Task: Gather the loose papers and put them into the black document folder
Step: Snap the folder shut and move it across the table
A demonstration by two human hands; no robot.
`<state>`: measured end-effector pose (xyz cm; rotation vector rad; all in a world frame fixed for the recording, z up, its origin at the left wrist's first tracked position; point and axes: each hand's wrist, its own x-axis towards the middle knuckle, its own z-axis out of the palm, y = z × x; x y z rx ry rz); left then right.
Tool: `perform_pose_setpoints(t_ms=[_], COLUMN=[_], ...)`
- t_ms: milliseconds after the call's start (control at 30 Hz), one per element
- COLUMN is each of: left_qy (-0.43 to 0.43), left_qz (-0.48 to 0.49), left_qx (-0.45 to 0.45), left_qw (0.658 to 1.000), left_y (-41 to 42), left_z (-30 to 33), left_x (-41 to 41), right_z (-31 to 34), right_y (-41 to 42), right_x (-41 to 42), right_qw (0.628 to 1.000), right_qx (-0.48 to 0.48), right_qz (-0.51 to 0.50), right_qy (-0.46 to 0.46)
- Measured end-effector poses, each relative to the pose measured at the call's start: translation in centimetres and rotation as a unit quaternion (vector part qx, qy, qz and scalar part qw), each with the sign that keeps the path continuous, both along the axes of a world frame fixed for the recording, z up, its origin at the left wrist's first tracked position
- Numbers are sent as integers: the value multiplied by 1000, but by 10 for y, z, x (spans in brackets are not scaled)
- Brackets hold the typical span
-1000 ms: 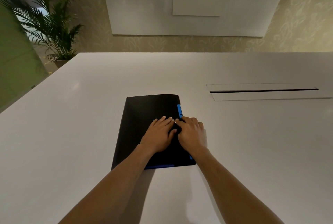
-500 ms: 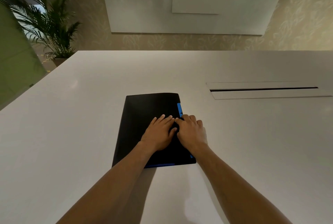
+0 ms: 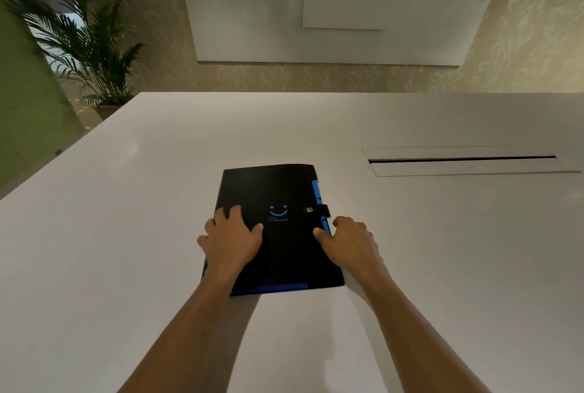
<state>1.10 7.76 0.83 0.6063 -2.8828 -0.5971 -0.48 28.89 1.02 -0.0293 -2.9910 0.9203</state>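
The black document folder lies closed and flat on the white table, with a blue smile logo on its cover and a snap strap fastened at its right edge. Blue tabs stick out along its right and near edges. My left hand grips the folder's left edge, fingers curled over it and thumb on the cover. At the right edge, my right hand holds on the same way, just below the strap. No loose papers are in sight.
A long cable slot with a flap is set into the table at the right. A potted palm stands beyond the table's far left corner. A white panel hangs on the patterned wall behind.
Both hands were together over the strap at the folder's right side. They have moved apart to the folder's left and right edges, uncovering the logo and the fastened snap.
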Motion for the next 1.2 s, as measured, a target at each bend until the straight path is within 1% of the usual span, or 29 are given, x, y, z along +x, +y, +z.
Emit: perform_pose_setpoints(t_ms=[67,133,200,267,333,400,467,500,633,700,767,867,967,1067,1200], left_qy=[-9,-4,15,49,66,71,73,68,61,60,48,43,73,98,102], left_qz=[1,8,27,35,32,49,70,68,-4,-46,-86,-114,-87,-86,-126], left_qx=[4,38,102,180,257,349,441,459,457,460,471,494,504,469,387], left_qw=[1000,999,994,982,964,933,892,883,887,885,876,861,856,873,908], left_y=[-2,-4,-11,-20,-24,-24,-22,-20,-12,-9,-4,6,18,29,39], left_z=[2,7,13,16,16,14,13,14,20,26,31,38,43,43,39], left_x=[5,5,2,-1,-3,-6,-11,-15,-28,-35,-46,-65,-91,-123,-172], right_z=[0,1,1,0,0,2,5,7,14,16,19,25,35,43,43], right_y=[-1,-2,-1,2,7,15,24,29,53,64,72,79,84,88,94], right_x=[1,1,0,-2,-6,-10,-14,-15,-22,-29,-39,-59,-87,-126,-182], right_qw=[1000,1000,996,984,972,962,938,923,882,869,862,861,864,877,893], right_qx=[0,-10,-65,-153,-208,-244,-310,-347,-425,-451,-475,-494,-497,-478,-449], right_qz=[-1,-2,-11,-40,-62,-59,-37,-20,38,54,49,29,28,8,-8], right_qy=[-8,-25,-61,-86,-92,-109,-148,-167,-200,-195,-170,-118,-74,-54,-34])
